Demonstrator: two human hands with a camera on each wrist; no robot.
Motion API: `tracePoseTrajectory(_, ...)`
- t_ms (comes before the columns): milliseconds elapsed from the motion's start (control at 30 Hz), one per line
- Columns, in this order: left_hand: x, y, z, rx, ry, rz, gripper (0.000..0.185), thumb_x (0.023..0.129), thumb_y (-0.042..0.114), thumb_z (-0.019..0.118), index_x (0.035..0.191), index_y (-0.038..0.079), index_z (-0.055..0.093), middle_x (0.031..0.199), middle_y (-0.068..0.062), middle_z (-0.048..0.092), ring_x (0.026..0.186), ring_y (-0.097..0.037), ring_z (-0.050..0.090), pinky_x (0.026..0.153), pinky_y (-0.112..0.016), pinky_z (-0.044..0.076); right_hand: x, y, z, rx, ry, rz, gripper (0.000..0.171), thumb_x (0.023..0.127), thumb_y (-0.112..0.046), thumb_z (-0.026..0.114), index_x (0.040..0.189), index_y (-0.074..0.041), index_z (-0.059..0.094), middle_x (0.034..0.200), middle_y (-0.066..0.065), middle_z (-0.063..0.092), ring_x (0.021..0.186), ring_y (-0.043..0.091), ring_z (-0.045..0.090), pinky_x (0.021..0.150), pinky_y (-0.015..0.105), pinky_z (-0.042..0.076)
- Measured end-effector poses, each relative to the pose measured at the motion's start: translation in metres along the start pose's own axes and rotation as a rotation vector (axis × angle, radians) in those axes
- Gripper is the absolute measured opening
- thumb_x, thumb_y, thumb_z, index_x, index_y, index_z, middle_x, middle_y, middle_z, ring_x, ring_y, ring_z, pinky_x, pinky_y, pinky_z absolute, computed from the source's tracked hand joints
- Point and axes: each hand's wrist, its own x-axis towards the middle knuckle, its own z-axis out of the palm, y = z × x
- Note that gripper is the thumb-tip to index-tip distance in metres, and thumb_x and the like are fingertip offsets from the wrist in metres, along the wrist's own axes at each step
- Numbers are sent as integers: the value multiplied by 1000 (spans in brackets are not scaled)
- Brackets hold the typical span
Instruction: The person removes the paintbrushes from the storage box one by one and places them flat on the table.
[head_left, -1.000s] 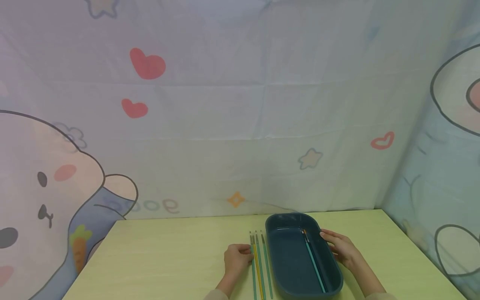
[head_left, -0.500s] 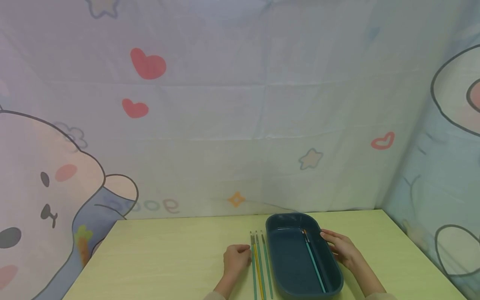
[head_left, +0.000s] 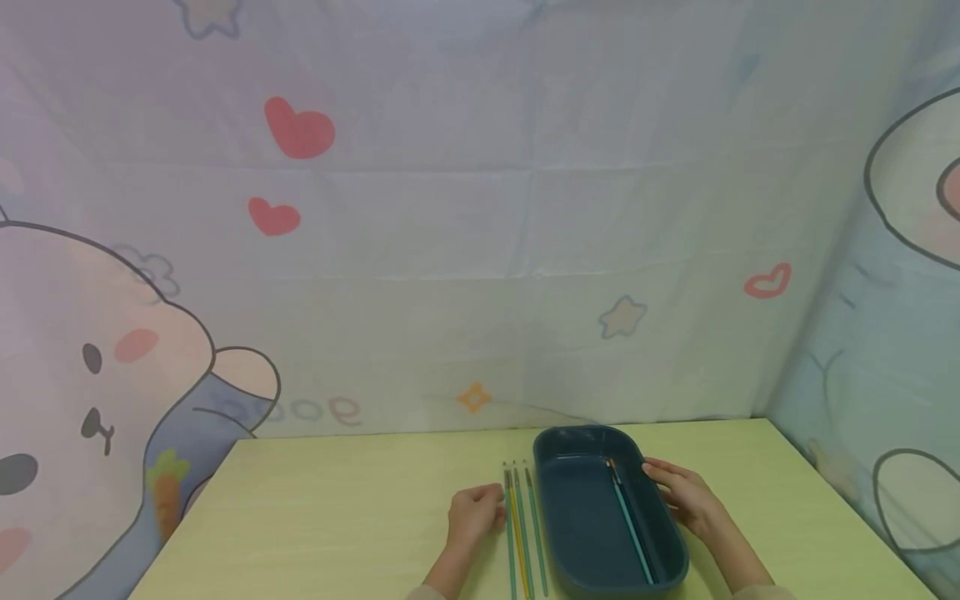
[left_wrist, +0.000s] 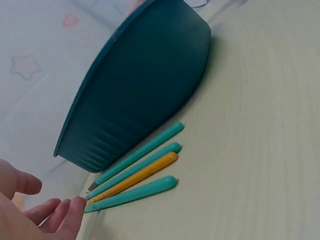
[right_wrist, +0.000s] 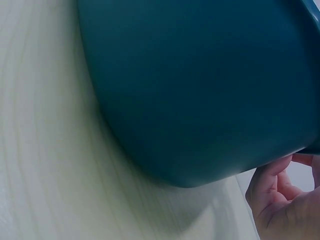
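A dark blue-green basin [head_left: 585, 533] stands on the table; in the left wrist view its outer wall [left_wrist: 145, 70] shows. Inside it lies a teal paintbrush [head_left: 632, 529], with a darker strip alongside that may be another brush or a shadow. My right hand [head_left: 688, 500] holds the basin's right rim; in the right wrist view the fingertips [right_wrist: 281, 165] meet the wall. Left of the basin, teal paintbrushes [left_wrist: 145, 192] and a yellow paintbrush [left_wrist: 145, 173] lie side by side. My left hand [head_left: 472, 515] rests beside them, fingers loosely bent and holding nothing; whether it touches the leftmost brush, I cannot tell.
The pale yellow table [head_left: 337, 508] ends at a cloth backdrop [head_left: 420, 317] printed with hearts, stars and cartoon animals. The same cloth hangs along the right side.
My left hand has drawn its fingertips slightly back from the leftmost brush and stays beside the row. The right hand, basin and brushes have not visibly moved.
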Motion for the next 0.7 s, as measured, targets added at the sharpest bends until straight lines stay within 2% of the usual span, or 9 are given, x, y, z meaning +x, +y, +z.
tracePoseTrajectory(167, -4, 7, 0, -62, -26, 7, 39, 88, 15, 56, 116, -12, 61, 100, -22, 67, 72, -11, 65, 68, -22, 60, -1, -2, 2, -13, 10, 11, 63, 94, -35, 58, 142, 2, 40, 115, 2, 65, 99, 15, 64, 79, 32, 56)
tracePoseTrajectory(433, -11, 19, 5, -125, -64, 7, 41, 85, 17, 59, 115, -11, 61, 104, -20, 66, 75, -11, 66, 69, -22, 60, -1, -4, 1, -45, -1, 14, 68, 94, -39, 58, 144, 2, 37, 134, 18, 56, 111, 23, 61, 83, 34, 56)
tracePoseTrajectory(700, -16, 29, 14, -154, -101, 28, 39, 88, 18, 59, 111, -13, 62, 110, -23, 65, 71, -7, 65, 68, -21, 60, -2, -4, 2, -38, 8, 16, 65, 94, -36, 58, 142, 2, 40, 135, 20, 54, 111, 24, 61, 82, 33, 57)
